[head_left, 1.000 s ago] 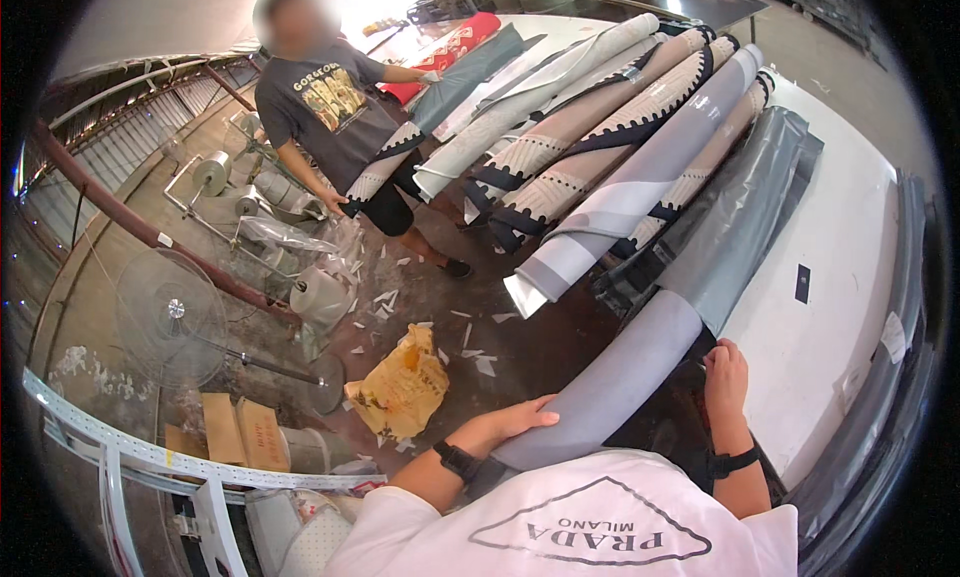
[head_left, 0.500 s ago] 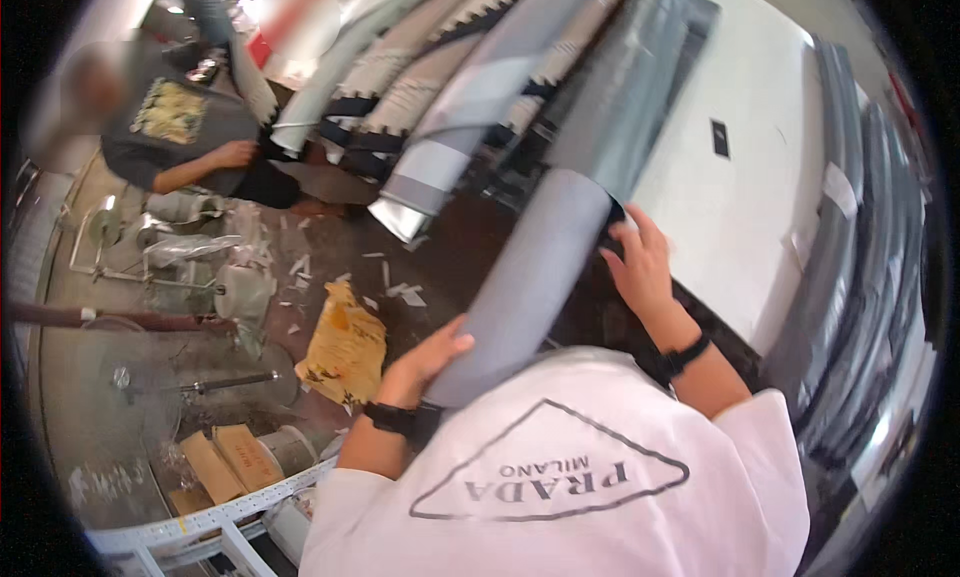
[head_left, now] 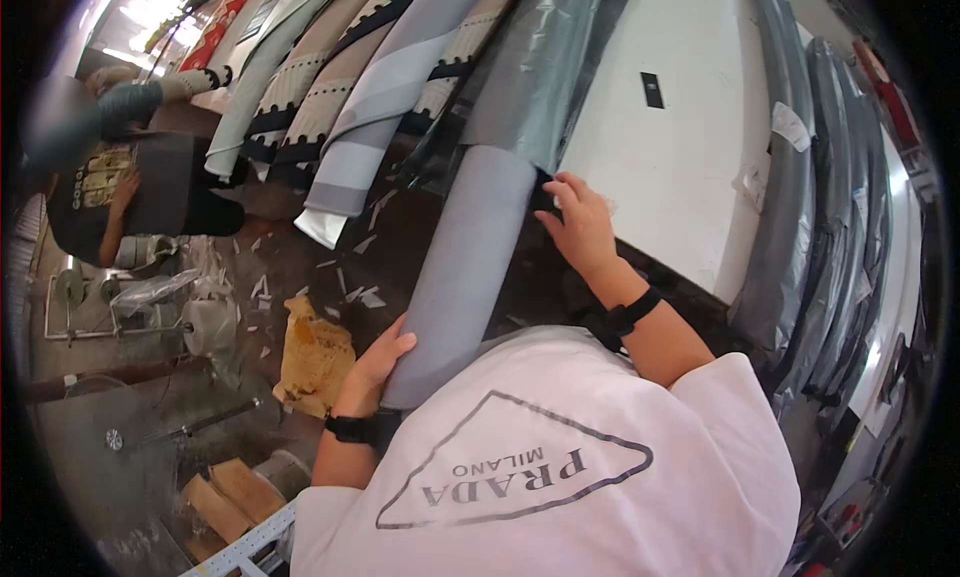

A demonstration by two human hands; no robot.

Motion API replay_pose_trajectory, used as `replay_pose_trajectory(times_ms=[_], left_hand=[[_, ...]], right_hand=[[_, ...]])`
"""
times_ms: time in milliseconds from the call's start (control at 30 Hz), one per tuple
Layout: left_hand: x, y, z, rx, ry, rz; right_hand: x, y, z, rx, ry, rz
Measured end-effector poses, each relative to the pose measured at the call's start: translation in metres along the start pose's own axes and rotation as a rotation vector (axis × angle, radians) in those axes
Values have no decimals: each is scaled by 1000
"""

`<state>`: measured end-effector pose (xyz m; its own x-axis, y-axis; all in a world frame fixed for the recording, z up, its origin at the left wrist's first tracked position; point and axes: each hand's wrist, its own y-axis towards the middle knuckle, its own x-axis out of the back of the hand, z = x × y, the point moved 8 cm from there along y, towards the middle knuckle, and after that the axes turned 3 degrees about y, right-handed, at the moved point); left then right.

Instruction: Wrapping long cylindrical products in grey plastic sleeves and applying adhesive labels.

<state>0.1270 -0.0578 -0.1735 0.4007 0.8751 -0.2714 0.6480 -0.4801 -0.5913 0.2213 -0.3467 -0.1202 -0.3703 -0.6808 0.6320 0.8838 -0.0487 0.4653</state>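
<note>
A plain grey rolled-up rug (head_left: 462,242) slants from my body away to the far side. Its far part lies inside a translucent grey plastic sleeve (head_left: 530,67). My left hand (head_left: 372,365) grips the left side of the roll's near end, thumb on top and the other fingers hidden beneath. My right hand (head_left: 582,222) is beside the roll's right edge, close to where the sleeve ends. Its fingers are bent and apart from the thumb, near a small black patch (head_left: 543,177) whose nature I cannot make out.
Several patterned rolls (head_left: 375,87) lie to the left of mine. A white board (head_left: 680,147) and plastic-wrapped rolls (head_left: 775,197) are at the right. Crumpled yellow packaging (head_left: 315,357), cardboard (head_left: 230,502) and paper scraps (head_left: 365,297) lie at left, where another person (head_left: 140,197) stands.
The whole view has shifted, so the roll and both hands appear further left. My left hand stays on the roll's near end, my right hand by the sleeve's edge. The other person's arm has lowered.
</note>
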Motion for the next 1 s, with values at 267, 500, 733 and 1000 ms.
replay_pose_trajectory(times_ms=[267, 500, 733, 1000], left_hand=[[-40, 42, -25, -90, 62, 112], [-74, 77, -61, -58, 142, 247], [-55, 56, -41, 59, 83, 103], [7, -27, 13, 123, -105, -259]], right_hand=[[-30, -5, -26, -8, -25, 76], [1, -10, -21, -31, -84, 7], [1, -23, -15, -72, -104, -128], [-95, -77, -55, -519, 369, 578]])
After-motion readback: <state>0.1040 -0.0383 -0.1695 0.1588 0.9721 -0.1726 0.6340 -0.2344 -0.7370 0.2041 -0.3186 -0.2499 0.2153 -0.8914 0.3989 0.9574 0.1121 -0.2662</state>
